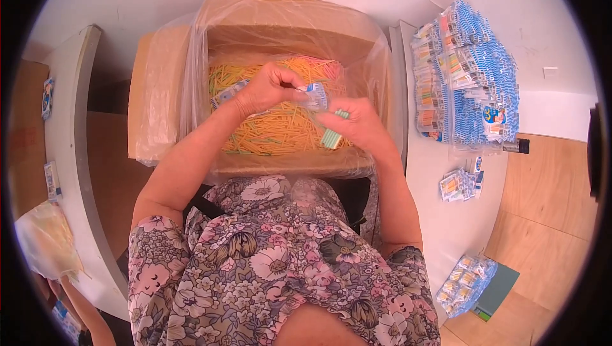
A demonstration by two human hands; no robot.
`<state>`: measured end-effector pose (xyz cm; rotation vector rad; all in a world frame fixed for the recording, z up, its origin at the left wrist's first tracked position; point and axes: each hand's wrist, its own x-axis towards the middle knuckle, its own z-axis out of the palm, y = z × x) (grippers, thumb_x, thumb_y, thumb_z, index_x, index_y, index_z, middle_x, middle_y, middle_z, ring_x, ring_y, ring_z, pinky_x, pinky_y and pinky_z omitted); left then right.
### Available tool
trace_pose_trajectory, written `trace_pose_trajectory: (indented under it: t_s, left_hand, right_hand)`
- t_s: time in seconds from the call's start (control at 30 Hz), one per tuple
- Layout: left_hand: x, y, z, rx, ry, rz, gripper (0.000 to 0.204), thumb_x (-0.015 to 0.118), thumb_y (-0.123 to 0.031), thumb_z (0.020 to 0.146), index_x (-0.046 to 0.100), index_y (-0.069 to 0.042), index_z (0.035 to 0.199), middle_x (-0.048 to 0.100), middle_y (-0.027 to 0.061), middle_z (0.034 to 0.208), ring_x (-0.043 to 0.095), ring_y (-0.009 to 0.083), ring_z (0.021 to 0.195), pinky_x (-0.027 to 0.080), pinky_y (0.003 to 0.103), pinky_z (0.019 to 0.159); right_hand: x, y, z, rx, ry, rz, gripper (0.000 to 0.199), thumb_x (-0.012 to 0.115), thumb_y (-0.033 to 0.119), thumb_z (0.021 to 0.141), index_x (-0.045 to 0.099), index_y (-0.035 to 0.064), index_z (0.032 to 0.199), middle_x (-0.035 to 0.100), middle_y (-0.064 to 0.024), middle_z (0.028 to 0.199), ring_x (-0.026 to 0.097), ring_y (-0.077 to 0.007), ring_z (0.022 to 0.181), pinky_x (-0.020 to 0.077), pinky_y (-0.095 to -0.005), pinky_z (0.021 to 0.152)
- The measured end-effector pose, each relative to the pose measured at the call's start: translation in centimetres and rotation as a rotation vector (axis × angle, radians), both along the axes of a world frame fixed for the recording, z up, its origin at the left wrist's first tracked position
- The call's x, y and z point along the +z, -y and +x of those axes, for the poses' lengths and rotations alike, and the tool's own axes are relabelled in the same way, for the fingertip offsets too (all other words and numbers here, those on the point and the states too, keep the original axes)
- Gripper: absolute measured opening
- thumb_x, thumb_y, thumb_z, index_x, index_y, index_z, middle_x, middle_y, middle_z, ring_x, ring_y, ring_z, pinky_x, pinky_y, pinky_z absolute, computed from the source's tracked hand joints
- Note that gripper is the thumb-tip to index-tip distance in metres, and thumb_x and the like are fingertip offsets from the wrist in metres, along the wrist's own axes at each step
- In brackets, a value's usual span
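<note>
Over a plastic-lined cardboard box (299,166), my left hand (271,88) is closed, pinching the edge of a small clear packet with blue print (316,96). My right hand (358,123) curls round a short bundle of pale green sticks (332,137). Its fingertips reach the lower edge of the packet, though the exact contact is hard to make out. Loose thin sticks (274,132), mostly yellow and orange with some green and pink, fill the box bottom. Another clear packet (231,93) lies on them, partly hidden behind my left forearm.
On the white table at right stands a large clear bag of blue-edged packets (468,78). A few loose packets (460,184) lie nearer, with a blue bundle of packets (468,285) below. At left, a white panel edge (86,154) rises; another person's arm (86,311) handles a plastic bag (51,237).
</note>
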<state>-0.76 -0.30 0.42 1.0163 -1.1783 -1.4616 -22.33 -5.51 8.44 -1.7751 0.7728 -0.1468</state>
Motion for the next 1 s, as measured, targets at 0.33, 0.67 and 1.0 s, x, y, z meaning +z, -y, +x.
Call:
trace_pose_trajectory:
  t_s: [0.33, 0.67, 1.0]
  left_hand:
    - [-0.5, 0.3, -0.2, -0.039, -0.050, -0.108, 0.009, 0.067, 0.002, 0.077, 0.069, 0.000, 0.085, 0.066, 0.0049, 0.093, 0.059, 0.0102, 0.084, 0.047, 0.025, 0.078]
    - [-0.5, -0.1, -0.4, -0.038, -0.056, 0.047, 0.008, 0.065, -0.006, 0.082, 0.069, -0.001, 0.087, 0.062, -0.0018, 0.081, 0.053, 0.0056, 0.078, 0.044, 0.024, 0.075]
    - [0.3, 0.8, -1.6, -0.074, 0.224, 0.038, 0.027, 0.064, -0.018, 0.082, 0.067, -0.001, 0.102, 0.067, 0.0034, 0.092, 0.058, 0.0104, 0.083, 0.046, 0.026, 0.076]
  right_hand:
    - [1.3, 1.2, 2.4, -0.464, 0.248, 0.163, 0.019, 0.065, 0.016, 0.085, 0.058, 0.0073, 0.070, 0.055, 0.0023, 0.063, 0.048, -0.0019, 0.050, 0.0335, -0.0192, 0.042]
    - [1.9, 0.7, 3.9, -0.199, 0.026, -0.531, 0.019, 0.064, 0.019, 0.085, 0.058, 0.0020, 0.081, 0.056, 0.0018, 0.068, 0.047, -0.0049, 0.063, 0.0399, -0.0229, 0.055]
    - [-2.5, -1.1, -0.9, -0.241, 0.152, -0.732, 0.019, 0.067, 0.011, 0.079, 0.061, 0.0033, 0.096, 0.060, -0.0075, 0.074, 0.060, -0.0178, 0.073, 0.0478, -0.0318, 0.068]
